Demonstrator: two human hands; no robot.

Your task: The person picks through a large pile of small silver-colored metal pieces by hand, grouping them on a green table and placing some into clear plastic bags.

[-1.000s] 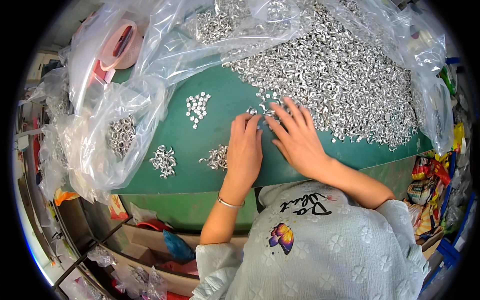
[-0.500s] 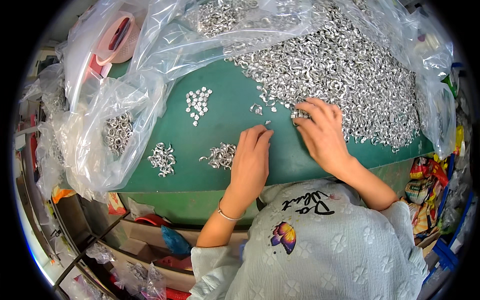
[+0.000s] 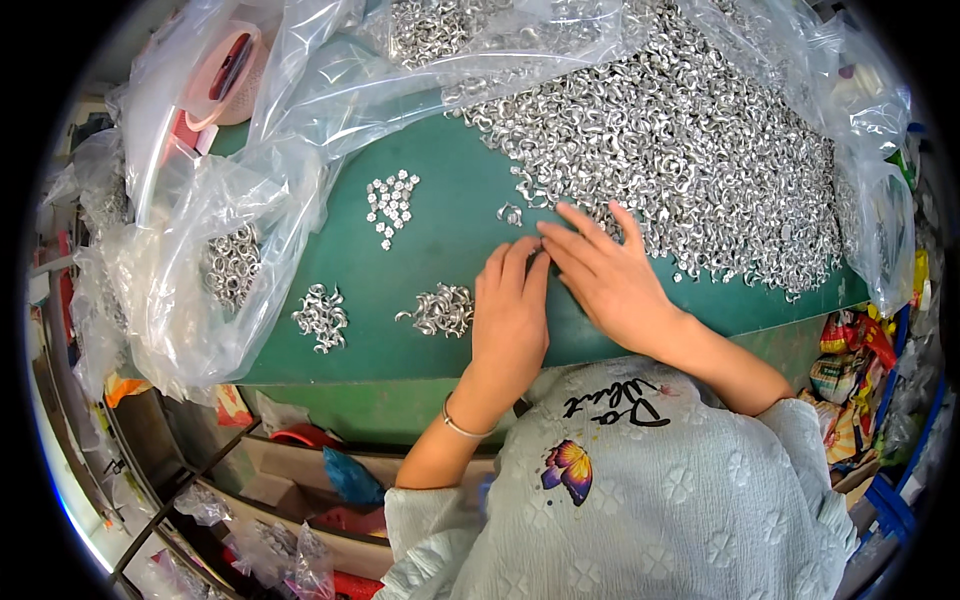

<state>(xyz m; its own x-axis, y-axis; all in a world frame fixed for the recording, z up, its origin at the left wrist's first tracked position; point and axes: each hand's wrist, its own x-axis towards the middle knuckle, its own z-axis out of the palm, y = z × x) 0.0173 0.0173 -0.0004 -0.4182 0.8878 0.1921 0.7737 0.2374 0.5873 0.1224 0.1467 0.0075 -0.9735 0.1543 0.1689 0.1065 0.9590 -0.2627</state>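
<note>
A: Both hands lie low on the green table (image 3: 450, 200). The left hand (image 3: 510, 310) rests flat, palm down, fingers held together and pointing up toward the big heap of small silver metal pieces (image 3: 680, 150).

B: And the right hand (image 3: 610, 280) comes in at an angle, its fingers loosely fanned, tips meeting the left fingertips at the near edge of that heap. Is either one pinching anything?

A: Cannot tell. The fingertips cover whatever sits beneath them. A stray piece (image 3: 510, 213) lies just beside them, apart from the heap.

B: The layout reads like sorting. Left of the left hand sits a small tangled pile (image 3: 440, 308), another small pile (image 3: 322, 316) beyond it, and farther up a neat cluster of tiny flat pieces (image 3: 392, 205), all kept well apart from one another.

A: Which likely explains the hands' spot: right at the heap's rim, where single pieces can be slid out across bare green.

B: Clear plastic bags (image 3: 250, 190) bunch along the left, one holding more silver pieces. A thin bracelet (image 3: 462, 428) circles the left wrist.
</note>
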